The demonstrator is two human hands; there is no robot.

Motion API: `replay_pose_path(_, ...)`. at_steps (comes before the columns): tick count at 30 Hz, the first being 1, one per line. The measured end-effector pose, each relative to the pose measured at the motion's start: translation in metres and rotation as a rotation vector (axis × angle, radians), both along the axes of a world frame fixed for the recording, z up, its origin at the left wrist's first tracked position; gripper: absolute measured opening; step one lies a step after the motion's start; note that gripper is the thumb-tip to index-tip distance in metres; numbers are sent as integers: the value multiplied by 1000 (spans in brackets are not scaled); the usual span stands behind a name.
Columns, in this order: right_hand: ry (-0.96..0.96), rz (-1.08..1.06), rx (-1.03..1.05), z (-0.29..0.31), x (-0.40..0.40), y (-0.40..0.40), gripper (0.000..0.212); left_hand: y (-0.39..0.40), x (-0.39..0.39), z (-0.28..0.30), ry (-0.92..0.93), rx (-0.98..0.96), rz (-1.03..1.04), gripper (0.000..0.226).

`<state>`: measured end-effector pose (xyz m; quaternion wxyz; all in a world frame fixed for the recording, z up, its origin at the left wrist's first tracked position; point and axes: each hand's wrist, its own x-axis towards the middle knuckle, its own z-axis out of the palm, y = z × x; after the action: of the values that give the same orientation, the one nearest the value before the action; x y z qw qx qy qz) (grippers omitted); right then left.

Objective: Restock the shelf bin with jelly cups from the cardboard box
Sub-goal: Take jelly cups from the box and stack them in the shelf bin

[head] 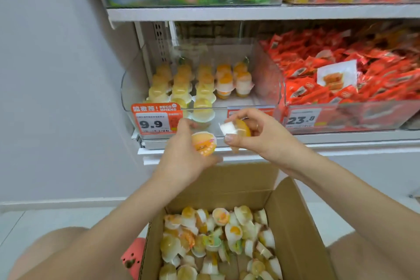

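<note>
Nearest the camera, an open cardboard box sits low between the person's knees, its bottom covered with a loose heap of jelly cups lying every which way, white lids and yellow or orange fillings mixed together. Beside the box's left wall a pink object shows, too cropped to name.

Above the box both forearms reach toward the shelf. The left hand grips an orange jelly cup, fingers curled round it with the printed lid facing the camera. The right hand pinches a second jelly cup between thumb and fingers, its white lid turned left and the orange body tucked into the palm. The two cups are close together, just in front of the bin's lower edge.

Behind the hands, the clear shelf bin holds rows of jelly cups stacked upright, pale yellow ones on the left and orange ones further right, with bare floor on the bin's right side. An orange price tag reading 9.9 hangs on its front. The neighbouring bin is piled with red snack packets, priced at what looks like 23.8, though motion blur softens it.
</note>
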<state>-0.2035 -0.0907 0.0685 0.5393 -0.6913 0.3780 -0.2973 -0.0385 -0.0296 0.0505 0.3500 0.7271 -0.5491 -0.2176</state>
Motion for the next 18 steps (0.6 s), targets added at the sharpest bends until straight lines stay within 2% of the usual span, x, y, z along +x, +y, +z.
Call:
replay_pose_path(3, -46, -35, -91, 2, 5, 0, 56, -3, -9, 6, -50, -174, 47, 70)
replay_pose_path(6, -88, -71, -99, 3, 7, -5, 63, -6, -8, 10, 34, -196, -40, 67)
replay_pose_path(11, -123, -13, -179, 2, 10, -6, 59, -1, -8, 13, 117, -246, -78, 69)
replay_pose_path(13, -134, 6, -150, 2, 9, -4, 60, 2, -7, 12, 125, -257, -79, 62)
replay_pose_path(16, -54, 22, -164, 3, 8, -2, 59, 7, -9, 11, 106, -289, -72, 54)
replay_pose_path(18, -68, 63, -99, 3, 7, 0, 62, 8, -9, 11, 91, -303, -65, 51)
